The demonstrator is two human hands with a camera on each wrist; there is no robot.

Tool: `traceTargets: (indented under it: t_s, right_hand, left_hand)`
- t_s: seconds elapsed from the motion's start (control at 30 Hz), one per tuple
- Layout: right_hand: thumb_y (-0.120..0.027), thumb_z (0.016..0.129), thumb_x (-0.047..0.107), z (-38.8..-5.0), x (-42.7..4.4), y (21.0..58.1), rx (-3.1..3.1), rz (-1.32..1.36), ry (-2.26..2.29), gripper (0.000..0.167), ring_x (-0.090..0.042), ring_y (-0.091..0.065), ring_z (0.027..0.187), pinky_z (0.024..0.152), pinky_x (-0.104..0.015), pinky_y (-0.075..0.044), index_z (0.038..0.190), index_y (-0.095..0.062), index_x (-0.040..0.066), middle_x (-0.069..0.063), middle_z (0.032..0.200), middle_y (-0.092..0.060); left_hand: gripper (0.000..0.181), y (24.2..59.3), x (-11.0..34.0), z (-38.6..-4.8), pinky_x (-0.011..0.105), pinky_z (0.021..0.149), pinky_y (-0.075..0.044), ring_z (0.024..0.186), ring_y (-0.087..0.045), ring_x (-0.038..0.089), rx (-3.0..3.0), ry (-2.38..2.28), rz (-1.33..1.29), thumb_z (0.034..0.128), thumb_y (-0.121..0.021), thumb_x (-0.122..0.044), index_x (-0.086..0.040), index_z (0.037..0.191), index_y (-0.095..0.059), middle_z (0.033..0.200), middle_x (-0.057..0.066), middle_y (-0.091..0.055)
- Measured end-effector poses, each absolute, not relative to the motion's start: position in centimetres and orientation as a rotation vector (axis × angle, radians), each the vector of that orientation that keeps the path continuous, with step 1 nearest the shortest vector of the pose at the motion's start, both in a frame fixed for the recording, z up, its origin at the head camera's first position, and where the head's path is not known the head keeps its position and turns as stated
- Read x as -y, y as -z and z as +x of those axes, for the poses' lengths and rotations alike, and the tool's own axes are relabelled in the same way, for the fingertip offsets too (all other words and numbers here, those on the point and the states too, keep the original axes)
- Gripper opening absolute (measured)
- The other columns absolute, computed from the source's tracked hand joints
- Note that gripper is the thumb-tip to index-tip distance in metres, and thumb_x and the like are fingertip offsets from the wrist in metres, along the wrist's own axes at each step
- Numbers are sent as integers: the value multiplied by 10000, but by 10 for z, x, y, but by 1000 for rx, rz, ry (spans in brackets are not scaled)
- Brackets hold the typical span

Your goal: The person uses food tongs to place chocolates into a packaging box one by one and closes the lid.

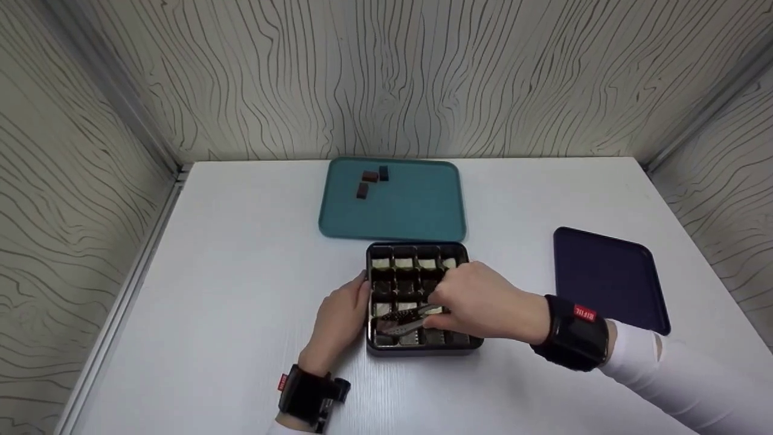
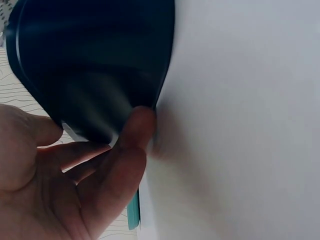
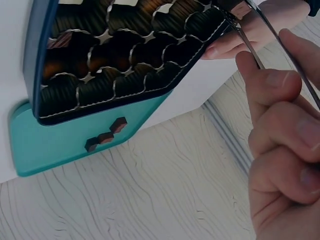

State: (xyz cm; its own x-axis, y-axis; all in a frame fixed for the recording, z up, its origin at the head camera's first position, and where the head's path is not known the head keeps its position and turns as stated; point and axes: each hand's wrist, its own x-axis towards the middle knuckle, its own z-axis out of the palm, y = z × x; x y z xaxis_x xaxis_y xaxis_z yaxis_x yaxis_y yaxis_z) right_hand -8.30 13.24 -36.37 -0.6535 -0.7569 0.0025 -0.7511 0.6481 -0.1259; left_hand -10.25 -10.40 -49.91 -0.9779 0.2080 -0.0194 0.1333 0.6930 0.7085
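Note:
My right hand (image 1: 480, 299) holds metal tongs (image 1: 410, 320) over the front left of a dark box (image 1: 416, 352). A brown chocolate piece (image 3: 241, 9) shows between the tong tips in the right wrist view. The box has an insert of several compartments, with pale pieces (image 1: 403, 263) in some rows; darker compartments are hard to read. My left hand (image 1: 341, 311) rests against the box's left side, its fingertips touching the dark wall (image 2: 95, 60) in the left wrist view.
Behind the box lies a teal tray (image 1: 416, 208) with 3 small brown pieces (image 1: 369, 176) at its left. A dark purple tray (image 1: 604, 278) lies to the right. Patterned walls (image 1: 386, 78) stand at the back and sides of the white table (image 1: 241, 260).

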Motion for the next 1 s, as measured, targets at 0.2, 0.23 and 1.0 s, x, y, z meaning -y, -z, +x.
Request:
traceTargets:
  t_s: [0.2, 0.23, 1.0]
  right_hand:
    - [-832, 877, 389, -82, -120, 360, -2788, -1249, 46, 608, 0, -281, 447, 445, -167, -212, 533, -363, 213, 138, 510, -250]
    - [-836, 871, 393, -82, -117, 359, -2791, -1256, 18, 601, -7, -305, 441, 444, -178, -223, 528, -377, 211, 130, 493, -288]
    - [-880, 807, 457, -86, -53, 362, -2742, -1412, -555, 287, -121, -699, 668, 595, -292, -598, 824, -786, 187, 43, 778, -769]
  left_hand:
    - [466, 498, 104, -103, 567, 1052, -559, 1255, -692, 434, -2787, -1163, 282, 1130, -425, -282, -38, 1498, -572, 1391, 218, -695]
    - [465, 497, 104, -103, 568, 1052, -558, 1253, -692, 435, -2787, -1163, 282, 1130, -424, -282, -40, 1497, -574, 1389, 218, -697]
    - [455, 499, 105, -103, 569, 996, -578, 1204, -716, 423, -2784, -1182, 281, 1130, -425, -283, -54, 1486, -593, 1357, 209, -718]
